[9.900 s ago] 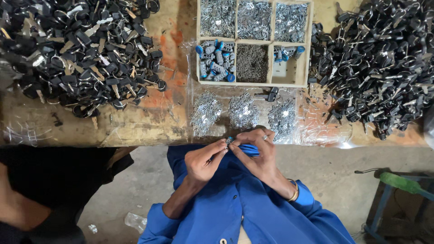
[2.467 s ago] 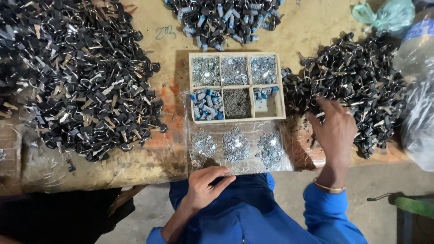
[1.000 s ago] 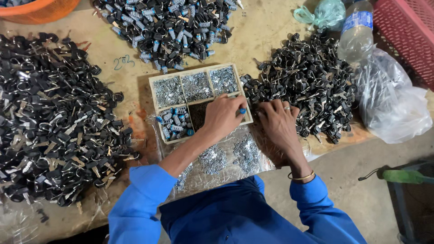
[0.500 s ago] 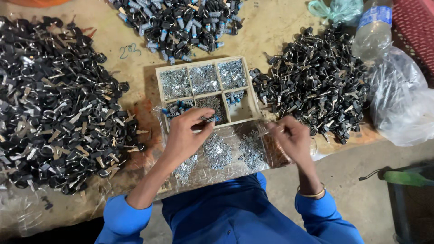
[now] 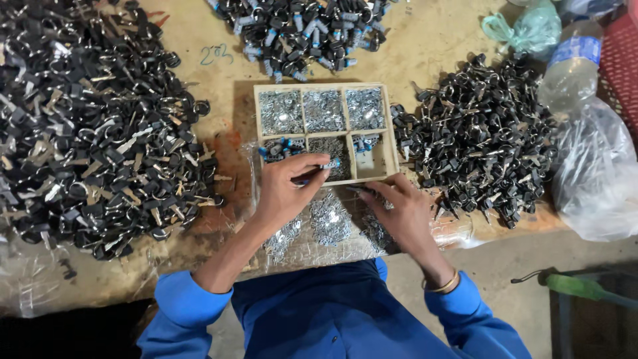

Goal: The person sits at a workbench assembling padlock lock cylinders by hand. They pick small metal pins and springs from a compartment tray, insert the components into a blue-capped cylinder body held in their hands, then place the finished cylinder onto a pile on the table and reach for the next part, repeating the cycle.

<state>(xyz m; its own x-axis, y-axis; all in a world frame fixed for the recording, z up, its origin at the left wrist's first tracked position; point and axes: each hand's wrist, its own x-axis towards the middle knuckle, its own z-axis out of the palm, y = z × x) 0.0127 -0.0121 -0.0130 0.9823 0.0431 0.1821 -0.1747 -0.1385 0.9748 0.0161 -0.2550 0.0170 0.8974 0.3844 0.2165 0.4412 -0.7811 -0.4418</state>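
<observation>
Your left hand (image 5: 287, 189) is pinching a small part with a blue end (image 5: 328, 163) between thumb and fingers, right over the front row of the wooden tray (image 5: 392, 143). Your right hand (image 5: 402, 213) is curled around a small dark part (image 5: 362, 191), just in front of the tray. The two hands are close but not touching. The tray has six boxes: the three at the back are full of shiny little metal bits, and the front ones hold blue-tipped parts and more metal bits. Under your hands lies a clear plastic sheet (image 5: 458, 234) with small heaps of shiny bits (image 5: 330, 219). A big pile of black parts (image 5: 93, 126) covers the surface on your left, and another black pile (image 5: 485, 139) sits on your right, beside a plastic bottle (image 5: 570, 70).
</observation>
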